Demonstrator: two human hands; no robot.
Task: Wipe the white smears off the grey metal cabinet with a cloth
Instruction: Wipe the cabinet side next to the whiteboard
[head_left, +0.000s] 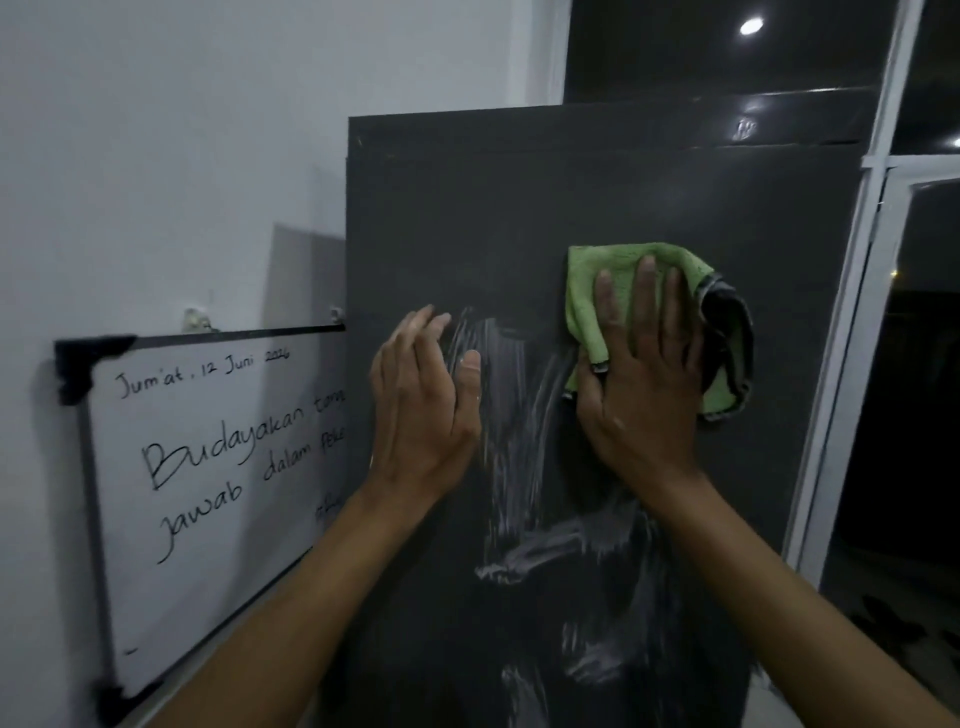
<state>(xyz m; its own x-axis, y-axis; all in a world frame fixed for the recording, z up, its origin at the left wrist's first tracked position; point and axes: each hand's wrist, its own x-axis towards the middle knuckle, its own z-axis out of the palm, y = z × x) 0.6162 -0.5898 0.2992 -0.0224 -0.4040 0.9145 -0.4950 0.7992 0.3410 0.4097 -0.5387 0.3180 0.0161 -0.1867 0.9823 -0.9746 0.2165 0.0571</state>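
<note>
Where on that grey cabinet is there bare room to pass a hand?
The cabinet is bare from its top edge down to the green cloth. Another bare strip runs right of the cloth to the window frame. Crowded mid-panel: left hand, white smears and right hand on the cloth sit close together.

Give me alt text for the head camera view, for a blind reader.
A person's right hand presses a green cloth flat against a grey metal cabinet, just right of white smears streaking down it. The left hand is raised left of them, near a whiteboard.
</note>
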